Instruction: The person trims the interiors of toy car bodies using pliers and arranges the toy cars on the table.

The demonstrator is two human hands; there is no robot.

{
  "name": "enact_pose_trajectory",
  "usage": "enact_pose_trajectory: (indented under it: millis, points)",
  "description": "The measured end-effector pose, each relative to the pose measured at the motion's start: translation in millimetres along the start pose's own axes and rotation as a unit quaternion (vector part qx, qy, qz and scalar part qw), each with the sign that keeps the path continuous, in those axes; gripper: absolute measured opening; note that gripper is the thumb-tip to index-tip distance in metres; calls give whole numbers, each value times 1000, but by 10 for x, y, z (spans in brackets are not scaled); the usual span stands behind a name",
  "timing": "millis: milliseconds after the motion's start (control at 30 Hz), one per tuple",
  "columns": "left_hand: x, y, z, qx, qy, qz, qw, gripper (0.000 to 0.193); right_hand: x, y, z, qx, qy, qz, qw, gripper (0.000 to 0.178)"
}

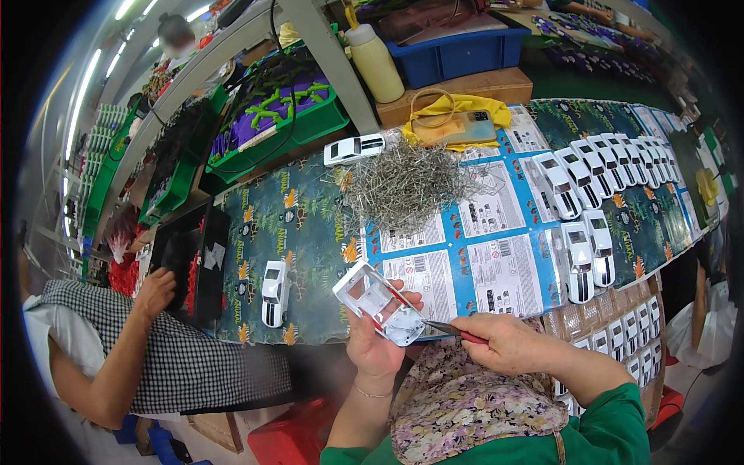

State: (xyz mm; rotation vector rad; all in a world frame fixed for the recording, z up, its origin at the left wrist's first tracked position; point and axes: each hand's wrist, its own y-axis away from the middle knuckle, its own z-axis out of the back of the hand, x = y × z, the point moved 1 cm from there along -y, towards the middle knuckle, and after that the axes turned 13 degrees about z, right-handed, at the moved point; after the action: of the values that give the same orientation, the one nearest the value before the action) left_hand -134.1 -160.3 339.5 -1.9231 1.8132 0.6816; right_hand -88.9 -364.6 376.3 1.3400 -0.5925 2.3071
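Observation:
My left hand [373, 345] holds a white toy car body [381, 304], turned so its hollow inside shows. A red strip runs along one inner side. My right hand [504, 341] is closed around a slim pointed tool with a red handle [470, 337], whose dark metal tip reaches the near end of the body. Whether the tool is pliers or tweezers I cannot make out. Beyond my hands lies a heap of thin metal pins [407, 182]. A white toy car [354, 149] sits at the heap's far left edge, and another toy car [274, 294] stands to the left.
White toy cars [601, 167] stand in a row at the right; a cardboard tray [597, 319] below holds several more. A phone [453, 128] lies on a yellow cloth, near a bottle [373, 62]. At left, a co-worker's hand [157, 291] is beside a black bin [172, 240].

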Motion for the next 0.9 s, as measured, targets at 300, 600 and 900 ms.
enact_pose_trajectory:
  millis: [300, 600, 900]
  points:
    - [-5, 27, -55, 0, -61, -45, 997, 68, 35, -30, 9, 33, 7, -13, 999, 24]
    - [20, 28, -75, 9, -76, -60, 995, 65, 35, -18, 47, 28, 3, -9, 1000, 23]
    - [99, 28, -177, -137, -216, -49, 966, 82, -9, -19, 27, 33, -9, -15, 999, 22]
